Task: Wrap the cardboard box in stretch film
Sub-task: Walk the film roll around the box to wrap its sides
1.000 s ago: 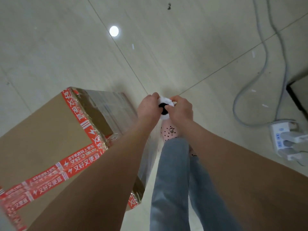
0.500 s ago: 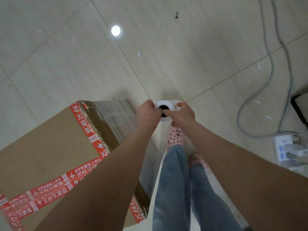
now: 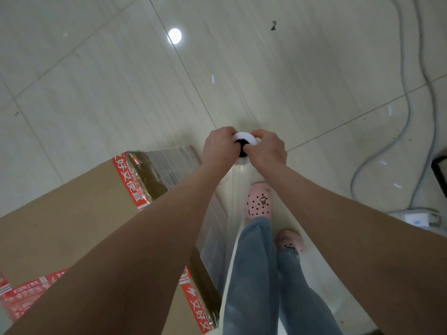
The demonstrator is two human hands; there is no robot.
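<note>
Plastic film of this kind is thin, light and clingy. It stretches under pull, tears if snagged on a corner and sticks to itself, so I judge it wants steady tension rather than force. The stretch film roll [image 3: 244, 145] is at the centre of the frame, held upright with its dark core hole facing the camera. The best hold is at the core end, as here, so the roll can turn and pay out. The left hand [image 3: 219, 148] and right hand [image 3: 269, 151] both grasp its top end, fingers [image 3: 229, 134] curled over the white rim from either side. A sheet of film [image 3: 233, 197] runs from the roll down toward the bottom of the frame, beside the cardboard box [image 3: 72, 226] that fills the lower left. The box looks stiff and bulky, is sealed with red tape [image 3: 128, 182], and its side face already shows shiny film; its weight cannot be told.

Against the earlier frames the grip is unchanged, but the roll has come level with the box's far corner. Both pink shoes [image 3: 258, 201] now show below the hands, and the power strip [image 3: 420, 217] has slid to the right edge
</note>
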